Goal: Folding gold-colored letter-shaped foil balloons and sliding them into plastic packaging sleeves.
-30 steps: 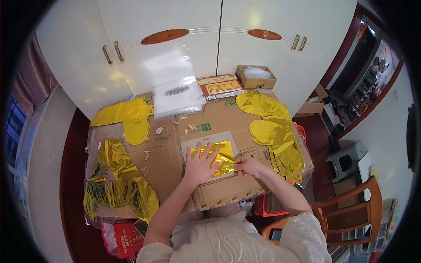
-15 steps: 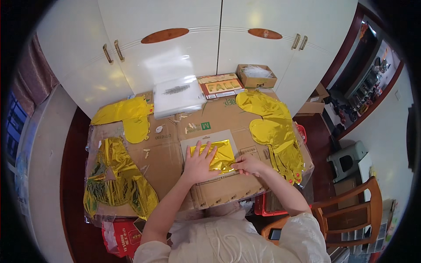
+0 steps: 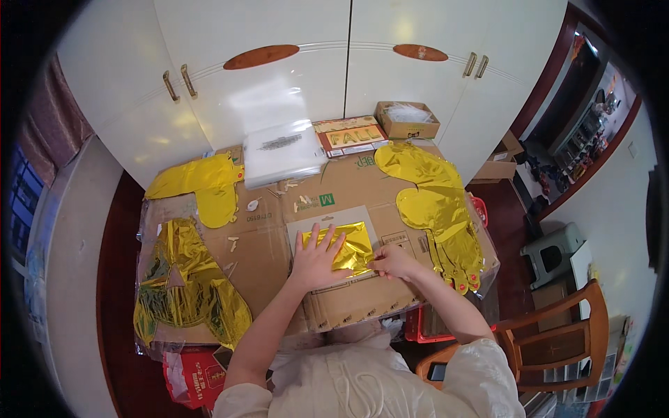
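The gold foil [image 3: 355, 249] was lying on a pale card [image 3: 350, 215], right on the cardboard [image 3: 272, 240]. The left hand [image 3: 315, 262] was flat on top of it, fingers spread pretty wide. The right hand [image 3: 394, 262] had its fingers bunched up at the foil's lower right corner, but honestly couldn't tell if they'd actually pinched it. Bigger foil shapes [image 3: 433, 209] lay off to both sides.

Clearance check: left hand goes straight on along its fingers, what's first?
Past the card below, the left hand would likely meet the printed box first; height is unclear.
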A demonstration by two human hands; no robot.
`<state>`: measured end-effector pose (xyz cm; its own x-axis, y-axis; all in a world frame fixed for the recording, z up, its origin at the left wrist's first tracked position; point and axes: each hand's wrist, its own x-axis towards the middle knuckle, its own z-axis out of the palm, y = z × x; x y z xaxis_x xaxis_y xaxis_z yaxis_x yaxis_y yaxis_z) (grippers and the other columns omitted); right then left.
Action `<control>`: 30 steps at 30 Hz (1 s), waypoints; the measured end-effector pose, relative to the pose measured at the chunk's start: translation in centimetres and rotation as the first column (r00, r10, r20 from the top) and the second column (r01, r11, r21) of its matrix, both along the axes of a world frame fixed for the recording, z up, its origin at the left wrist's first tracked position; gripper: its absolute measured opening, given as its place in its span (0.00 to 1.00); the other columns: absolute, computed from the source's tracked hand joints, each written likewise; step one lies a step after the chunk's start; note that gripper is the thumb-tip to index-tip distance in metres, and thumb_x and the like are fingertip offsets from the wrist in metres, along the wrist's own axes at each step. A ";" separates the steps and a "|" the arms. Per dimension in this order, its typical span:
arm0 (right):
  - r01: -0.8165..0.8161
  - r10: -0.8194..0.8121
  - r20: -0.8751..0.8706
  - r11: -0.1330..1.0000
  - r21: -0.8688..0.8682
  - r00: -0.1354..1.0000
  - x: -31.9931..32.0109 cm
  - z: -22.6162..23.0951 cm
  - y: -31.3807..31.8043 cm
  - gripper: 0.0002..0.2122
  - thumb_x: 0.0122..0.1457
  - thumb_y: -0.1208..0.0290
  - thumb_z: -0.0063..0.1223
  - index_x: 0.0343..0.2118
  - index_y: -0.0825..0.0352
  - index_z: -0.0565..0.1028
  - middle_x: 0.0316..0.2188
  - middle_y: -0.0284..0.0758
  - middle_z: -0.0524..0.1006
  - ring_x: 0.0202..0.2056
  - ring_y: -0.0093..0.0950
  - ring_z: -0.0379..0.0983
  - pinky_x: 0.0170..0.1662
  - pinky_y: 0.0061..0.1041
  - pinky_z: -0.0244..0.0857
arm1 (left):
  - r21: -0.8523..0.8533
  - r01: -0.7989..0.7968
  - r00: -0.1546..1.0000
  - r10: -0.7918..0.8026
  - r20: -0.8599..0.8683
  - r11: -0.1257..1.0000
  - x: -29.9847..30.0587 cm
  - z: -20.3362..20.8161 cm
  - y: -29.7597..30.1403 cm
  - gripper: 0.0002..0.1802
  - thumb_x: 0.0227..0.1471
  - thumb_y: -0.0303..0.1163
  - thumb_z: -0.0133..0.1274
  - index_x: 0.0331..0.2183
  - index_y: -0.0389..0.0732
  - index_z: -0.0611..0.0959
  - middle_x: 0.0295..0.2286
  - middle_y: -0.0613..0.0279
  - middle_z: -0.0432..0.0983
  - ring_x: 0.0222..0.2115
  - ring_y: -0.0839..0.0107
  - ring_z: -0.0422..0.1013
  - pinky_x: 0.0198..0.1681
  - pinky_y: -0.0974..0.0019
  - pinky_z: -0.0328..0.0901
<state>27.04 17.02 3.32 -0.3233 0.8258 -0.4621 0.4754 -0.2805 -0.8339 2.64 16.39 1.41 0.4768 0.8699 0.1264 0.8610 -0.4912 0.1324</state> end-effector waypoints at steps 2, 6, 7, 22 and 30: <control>-0.002 -0.001 0.014 0.986 0.165 1.000 -0.1 -0.1 -0.6 0.11 0.55 0.66 0.61 0.34 0.68 0.75 0.15 0.29 0.72 0.15 0.23 0.68 0.18 0.23 0.62 | 0.005 0.001 1.000 -0.001 0.013 1.000 0.1 0.4 -0.2 0.54 0.40 0.75 0.49 0.62 0.52 0.64 0.64 0.56 0.51 0.65 0.46 0.44 0.62 0.31 0.33; -0.147 -0.138 0.355 0.730 0.667 0.925 -1.4 1.4 -1.2 0.19 0.56 0.63 0.58 0.47 0.66 0.70 0.31 0.38 0.75 0.34 0.36 0.74 0.38 0.37 0.68 | -0.018 -0.004 1.000 0.004 0.010 1.000 0.1 1.1 -0.3 0.57 0.37 0.75 0.51 0.62 0.50 0.63 0.64 0.55 0.51 0.65 0.46 0.44 0.62 0.30 0.34; -0.251 -0.123 0.400 0.605 0.756 0.908 -1.7 1.4 -1.0 0.21 0.56 0.62 0.57 0.50 0.65 0.69 0.37 0.41 0.75 0.41 0.38 0.72 0.45 0.41 0.65 | -0.017 -0.004 1.000 0.004 0.010 1.000 0.1 1.0 -0.3 0.58 0.37 0.75 0.51 0.62 0.49 0.63 0.64 0.55 0.51 0.65 0.46 0.44 0.62 0.30 0.34; -0.596 0.117 0.598 0.357 0.719 0.793 -2.2 -0.7 4.1 0.29 0.65 0.48 0.36 0.64 0.60 0.59 0.66 0.39 0.56 0.68 0.38 0.47 0.67 0.50 0.36 | 0.033 -0.123 0.991 0.124 -0.052 0.992 0.9 0.0 -1.2 0.52 0.49 0.65 0.47 0.61 0.34 0.60 0.63 0.40 0.48 0.65 0.45 0.43 0.60 0.26 0.36; -0.655 0.151 0.657 0.390 0.647 0.739 -1.2 -1.0 6.9 0.29 0.64 0.51 0.39 0.62 0.66 0.60 0.62 0.41 0.63 0.65 0.36 0.54 0.68 0.46 0.36 | 0.013 -0.187 0.981 0.187 -0.048 0.982 1.3 0.0 -2.1 0.51 0.49 0.65 0.47 0.62 0.35 0.61 0.63 0.39 0.48 0.65 0.43 0.42 0.60 0.26 0.36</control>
